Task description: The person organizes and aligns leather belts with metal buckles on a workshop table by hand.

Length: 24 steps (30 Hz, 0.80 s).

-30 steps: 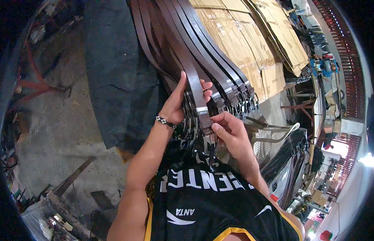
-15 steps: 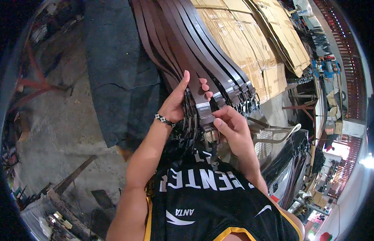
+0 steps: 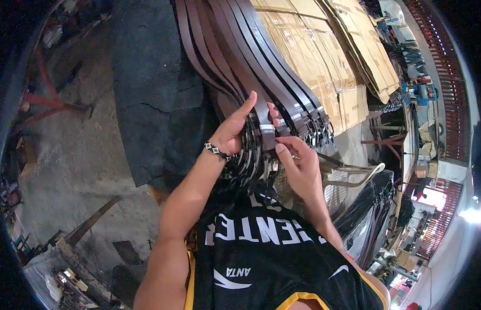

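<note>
Several dark brown leather belts (image 3: 253, 51) hang side by side over the table, their buckle ends toward me. My left hand (image 3: 235, 132), a beaded bracelet on its wrist, reaches under one belt (image 3: 261, 111). Its thumb is stretched along the near side and its fingertips curl up past the far edge. Near the end of that belt sits a small pale label (image 3: 267, 128). My right hand (image 3: 301, 160) pinches the belt's edge just below the label with thumb and forefinger. More buckles (image 3: 315, 126) hang to the right; those under my left hand are partly hidden.
Flattened cardboard (image 3: 313, 57) lies right of the belts, and a dark sheet (image 3: 147, 98) drapes to the left. A chair with a pale armrest (image 3: 367, 173) stands at right. More belts (image 3: 377, 222) hang behind it. A red metal frame (image 3: 49, 103) is at far left.
Both hands have shifted slightly, the left one to the right. The held belt's end has tilted, so its label looks smaller and its buckle no longer shows clearly.
</note>
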Motion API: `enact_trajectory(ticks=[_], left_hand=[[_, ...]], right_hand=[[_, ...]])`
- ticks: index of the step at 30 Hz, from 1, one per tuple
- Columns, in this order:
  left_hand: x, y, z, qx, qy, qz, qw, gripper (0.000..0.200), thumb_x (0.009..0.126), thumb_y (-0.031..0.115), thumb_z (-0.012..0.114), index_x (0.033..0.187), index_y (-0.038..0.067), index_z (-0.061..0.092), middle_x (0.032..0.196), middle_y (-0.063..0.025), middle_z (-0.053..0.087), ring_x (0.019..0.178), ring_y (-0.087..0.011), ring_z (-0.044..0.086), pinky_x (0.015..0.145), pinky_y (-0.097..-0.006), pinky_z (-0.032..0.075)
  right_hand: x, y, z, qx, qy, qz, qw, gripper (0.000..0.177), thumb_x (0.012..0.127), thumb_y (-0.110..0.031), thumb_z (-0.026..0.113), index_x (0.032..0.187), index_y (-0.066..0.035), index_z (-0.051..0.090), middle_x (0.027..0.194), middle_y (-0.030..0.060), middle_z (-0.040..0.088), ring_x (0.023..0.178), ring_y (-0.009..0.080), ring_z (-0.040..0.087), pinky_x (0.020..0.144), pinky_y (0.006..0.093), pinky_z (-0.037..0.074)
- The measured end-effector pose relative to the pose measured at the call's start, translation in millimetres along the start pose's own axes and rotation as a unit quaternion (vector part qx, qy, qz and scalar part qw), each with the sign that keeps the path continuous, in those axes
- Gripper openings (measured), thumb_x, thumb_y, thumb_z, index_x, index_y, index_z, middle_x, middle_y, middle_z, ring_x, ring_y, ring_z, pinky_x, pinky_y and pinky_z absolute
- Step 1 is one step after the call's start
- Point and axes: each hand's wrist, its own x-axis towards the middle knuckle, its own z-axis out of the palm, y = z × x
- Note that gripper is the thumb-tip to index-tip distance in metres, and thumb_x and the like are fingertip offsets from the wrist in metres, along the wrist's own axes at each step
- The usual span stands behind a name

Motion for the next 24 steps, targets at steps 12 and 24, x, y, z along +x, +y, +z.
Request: enact_trajectory(ticks=[12,24], left_hand=[[15.8,-6.7,24.5,-0.072,0.016,0.025,0.997,0.059,0.098,0.061,0.055,0.110,0.004,0.061,0.084,-0.0039,0.059,0.087,-0.0241,0.064,0.088,-0.0404,0.054],[-42.7,38.3,-3.7,-0.105,-0.092,-0.014,0.990,0.036,0.106,0.043,0.052,0.090,0.011,0.052,0.065,0.0054,0.041,0.061,-0.0102,0.049,0.075,-0.0330,0.051]], right_hand=[[-5.5,10.7,23.8,-0.045,0.069,-0.101,0.991,0.056,0.093,-0.020,0.073,0.133,0.008,0.045,0.093,0.0284,0.068,0.084,0.0448,0.070,0.073,0.0454,0.054],[17.8,28.4,23.0,0.137,-0.005,-0.001,0.990,0.040,0.100,-0.029,0.063,0.123,0.004,0.061,0.096,0.0146,0.070,0.082,0.0192,0.064,0.075,0.0347,0.052]])
